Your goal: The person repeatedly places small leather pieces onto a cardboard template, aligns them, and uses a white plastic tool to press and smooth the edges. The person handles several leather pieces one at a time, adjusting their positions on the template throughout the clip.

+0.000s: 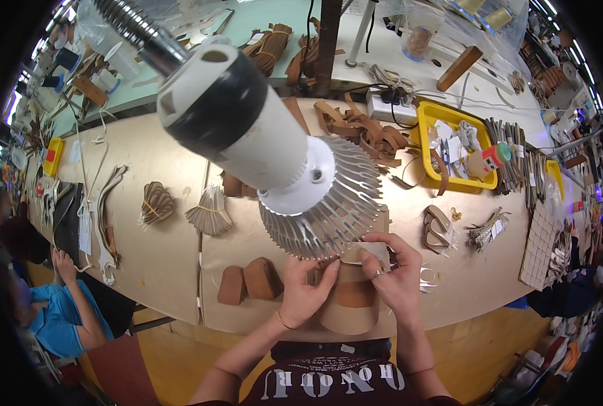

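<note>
The work in hand was on a curved, tan-and-brown leather shoe-upper piece (pixel 350 301), which lay on the near edge of the long beige bench (pixel 166 264), directly under both hands and partly hidden by the finned metal head of a work lamp (pixel 318 213) hanging just above the fingers. Judging from how things lay, the job looked mid-way: 2 rounded brown leather pieces (pixel 248 282) sat just left of the left fingers, apparently dealt with or waiting, while bundles of tan fan-shaped cut pieces (pixel 210 213) lay farther beyond them, tied and untouched. Whether the piece in hand was nearly finished could not be told, since the lamp covered its top edge.

The left hand (pixel 305 291) rested on the piece with its fingers (pixel 328 274) curled and close together, thumb and forefinger pressing the upper left edge of the leather. The right hand (pixel 396 277) held the opposite side; its fingers (pixel 372 254) were bent and pinched a small pale strip or tab at the top right of the piece, with a ring on 1 finger. Neither hand was spread open. To the right of the right fingers lay a pair of brown strap pieces (pixel 438 229), and beyond them a yellow plastic tray (pixel 426 122) of small tools and scraps.

A seated person in a blue shirt (pixel 64 318) worked well off to the left.
</note>
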`<state>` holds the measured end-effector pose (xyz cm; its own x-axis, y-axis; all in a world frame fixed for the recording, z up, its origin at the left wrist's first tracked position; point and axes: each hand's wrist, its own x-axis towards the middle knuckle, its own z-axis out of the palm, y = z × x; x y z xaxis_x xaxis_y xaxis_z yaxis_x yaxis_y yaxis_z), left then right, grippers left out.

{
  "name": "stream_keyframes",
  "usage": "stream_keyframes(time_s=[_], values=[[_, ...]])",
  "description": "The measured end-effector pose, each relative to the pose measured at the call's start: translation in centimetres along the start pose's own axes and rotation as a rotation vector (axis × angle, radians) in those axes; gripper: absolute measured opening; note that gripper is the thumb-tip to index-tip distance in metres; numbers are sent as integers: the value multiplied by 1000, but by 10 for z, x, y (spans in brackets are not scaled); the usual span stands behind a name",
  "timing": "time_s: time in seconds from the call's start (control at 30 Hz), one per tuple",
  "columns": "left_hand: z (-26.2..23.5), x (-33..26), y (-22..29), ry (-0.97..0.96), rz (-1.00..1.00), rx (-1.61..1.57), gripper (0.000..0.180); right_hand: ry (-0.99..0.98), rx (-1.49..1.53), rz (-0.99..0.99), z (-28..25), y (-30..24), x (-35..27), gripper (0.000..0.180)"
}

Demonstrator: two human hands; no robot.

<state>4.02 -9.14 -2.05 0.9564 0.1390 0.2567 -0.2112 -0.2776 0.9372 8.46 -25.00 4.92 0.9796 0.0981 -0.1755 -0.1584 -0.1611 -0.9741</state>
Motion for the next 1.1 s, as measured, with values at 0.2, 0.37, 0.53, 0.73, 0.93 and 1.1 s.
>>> stream_keyframes(time_s=[0.2,0.37,0.53,0.73,0.93,1.1], values=[[1,4,6,-28,17,-48,31,-25,2,-21,-2,3,3,25],[1,1,0,-42,154,90,42,-46,5,53,-8,0,2,30],[3,-1,-7,-33,206,94,43,-1,43,21,-14,3,1,33],[4,0,-7,-34,197,78,44,-29,158,190,-24,14,4,27],[3,-2,-11,-28,199,96,46,-3,177,138,-21,21,6,24],[4,-3,-14,3,209,84,52,-43,203,206,-24,19,7,24]])
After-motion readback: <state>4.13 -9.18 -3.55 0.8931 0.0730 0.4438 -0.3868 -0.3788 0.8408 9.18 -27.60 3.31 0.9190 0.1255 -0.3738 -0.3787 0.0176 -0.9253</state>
